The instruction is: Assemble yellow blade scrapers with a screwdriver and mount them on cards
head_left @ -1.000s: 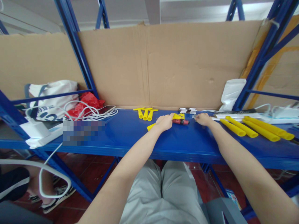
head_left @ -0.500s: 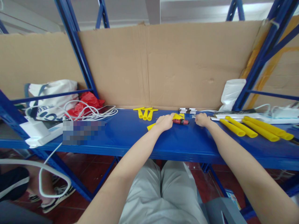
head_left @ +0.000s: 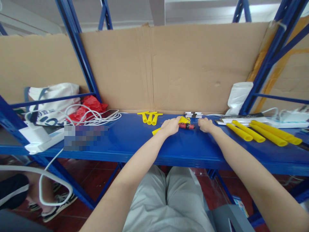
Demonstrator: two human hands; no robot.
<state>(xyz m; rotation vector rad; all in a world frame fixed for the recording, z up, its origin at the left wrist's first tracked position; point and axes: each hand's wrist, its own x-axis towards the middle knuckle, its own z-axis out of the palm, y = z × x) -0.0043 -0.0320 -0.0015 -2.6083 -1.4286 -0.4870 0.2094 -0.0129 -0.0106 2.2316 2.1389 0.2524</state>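
My left hand [head_left: 170, 126] is closed round a yellow tube [head_left: 156, 131], whose lower end sticks out beneath the wrist. A wider yellow end [head_left: 184, 120] shows past the fingers. Right beside it on the blue tabletop lies a red-and-black tool handle [head_left: 187, 126], perhaps a screwdriver's. My right hand [head_left: 205, 125] rests at the tabletop just right of that handle, its fingers curled together. Whatever is in the right fingers is hidden. Three yellow T-shaped tubes [head_left: 150, 118] lie at the back, left of my hands.
Several yellow tubes [head_left: 269, 133] lie at the right. White-and-black sticks [head_left: 193, 115] are stacked near the cardboard wall [head_left: 188, 67]. White cables [head_left: 101, 117], a power strip [head_left: 45, 141], a red bag [head_left: 93, 106] and a cloth bag [head_left: 58, 100] crowd the left. Another person's leg shows below left.
My right hand has shifted slightly left, toward the red-and-black handle, over the spot where small shiny pieces showed. The left hand keeps its grip in nearly the same place.
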